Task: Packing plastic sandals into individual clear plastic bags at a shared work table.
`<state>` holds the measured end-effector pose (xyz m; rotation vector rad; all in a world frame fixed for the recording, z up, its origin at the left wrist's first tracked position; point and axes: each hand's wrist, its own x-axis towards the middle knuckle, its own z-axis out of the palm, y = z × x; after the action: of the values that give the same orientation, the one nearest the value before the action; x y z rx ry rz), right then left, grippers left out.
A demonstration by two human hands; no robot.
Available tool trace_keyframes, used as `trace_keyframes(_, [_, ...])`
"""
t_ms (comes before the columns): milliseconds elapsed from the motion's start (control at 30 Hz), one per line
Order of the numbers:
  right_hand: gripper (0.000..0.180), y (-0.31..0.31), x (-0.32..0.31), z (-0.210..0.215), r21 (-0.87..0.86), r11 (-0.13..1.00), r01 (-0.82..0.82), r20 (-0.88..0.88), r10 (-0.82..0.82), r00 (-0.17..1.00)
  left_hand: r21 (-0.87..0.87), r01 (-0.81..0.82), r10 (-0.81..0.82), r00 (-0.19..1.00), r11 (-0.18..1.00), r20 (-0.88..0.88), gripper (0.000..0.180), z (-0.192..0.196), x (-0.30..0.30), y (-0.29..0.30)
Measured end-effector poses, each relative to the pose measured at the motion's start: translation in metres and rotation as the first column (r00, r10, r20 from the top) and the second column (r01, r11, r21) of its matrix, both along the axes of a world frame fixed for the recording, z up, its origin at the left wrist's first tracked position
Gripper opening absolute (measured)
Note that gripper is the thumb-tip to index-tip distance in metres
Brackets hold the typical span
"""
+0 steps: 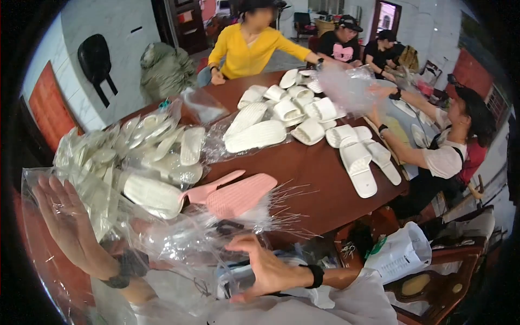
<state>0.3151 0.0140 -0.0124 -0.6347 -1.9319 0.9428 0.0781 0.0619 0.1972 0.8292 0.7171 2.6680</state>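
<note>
My left hand [73, 227] is raised at the left, fingers stretched out, inside a large clear plastic bag [40, 260]. Low in the middle, my right hand [265, 268] curves with its thumb and fingers apart, beside the bag's crumpled film; nothing shows in its grasp. Just beyond the hands lie pink slippers [241, 195], next to a bundle of thin clear strips [287, 208]. A white slipper [151, 195] rests left of them, partly under plastic. Several bagged white slippers [157, 141] are heaped at the table's left.
White slippers [303, 108] crowd the far middle of the brown table [303, 184], with more at its right [357, 162]. A person in yellow [249, 51] reaches across from the far side. Another [439, 141] handles a blurred plastic bag [349, 89]. A white bin [401, 252] stands near right.
</note>
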Motion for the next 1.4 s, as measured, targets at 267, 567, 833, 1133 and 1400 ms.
trace_keyframes(267, [0.051,-0.011,0.005,-0.011,-0.186,0.982,-0.032,0.0,0.032,0.999,-0.077,0.165,-0.18,0.935,0.983,-0.306,0.051,-0.057,-0.042,0.01])
trace_keyframes(567, [0.089,-0.01,0.014,-0.023,-0.098,0.99,0.099,-0.005,-0.099,0.995,-0.202,0.269,-0.306,0.935,0.942,-0.179,0.054,-0.065,-0.03,0.015])
trace_keyframes(833, [0.022,0.0,-0.016,-0.062,-0.154,0.962,0.225,-0.069,-0.237,0.969,-0.267,0.3,-0.333,0.939,0.916,-0.085,0.053,-0.058,-0.023,0.004])
trace_keyframes(1133, [0.003,0.011,0.066,-0.026,-0.486,0.872,0.052,-0.275,-0.209,0.939,-0.393,0.002,-0.19,0.878,0.919,-0.44,0.014,-0.065,-0.095,0.02])
trace_keyframes(1400, [0.014,0.029,0.15,-0.012,-0.798,0.601,0.043,-0.149,-0.266,0.952,-0.714,-0.236,-0.454,0.632,0.659,-0.628,0.021,-0.09,-0.082,0.053])
